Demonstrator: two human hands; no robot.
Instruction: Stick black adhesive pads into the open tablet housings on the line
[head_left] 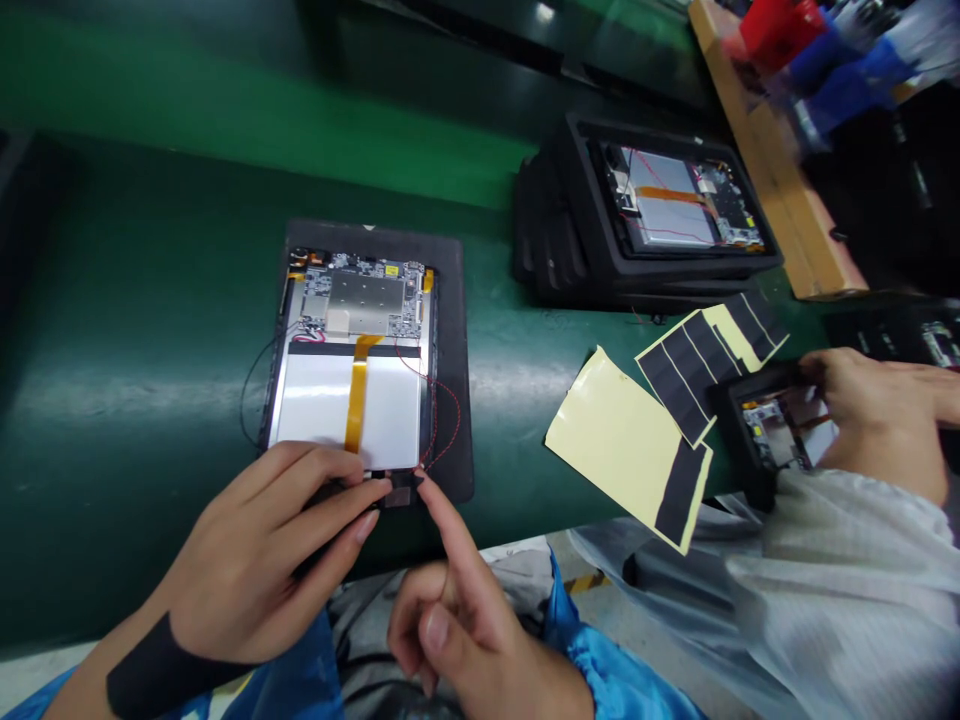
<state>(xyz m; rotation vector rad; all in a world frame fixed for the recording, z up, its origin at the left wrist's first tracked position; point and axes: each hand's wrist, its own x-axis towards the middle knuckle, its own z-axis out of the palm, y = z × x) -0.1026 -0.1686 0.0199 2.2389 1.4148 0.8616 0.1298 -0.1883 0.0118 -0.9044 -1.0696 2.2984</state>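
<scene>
An opened tablet point(315, 400) lies on a dark flat pad point(454, 400), with its circuit board point(367, 300), white battery point(315, 385) and an orange ribbon cable point(356, 400) exposed. My left hand point(262, 540) rests its stretched fingers on the tablet's lower edge, beside a small black part point(397, 485). My right hand point(472, 620) presses its straight index fingertip at the battery's lower right corner, its other fingers curled with nothing visible in them. A thin red wire point(457, 405) loops off the tablet's right side. Black tape point(172, 660) covers my left wrist.
Stacked black foam trays point(540, 235) stand behind to the right, the top one bearing another opened tablet point(667, 200). Yellow backing sheets point(600, 430) with black adhesive strips point(686, 370) lie right. A co-worker's hand point(855, 410) holds a tray with a device point(787, 425).
</scene>
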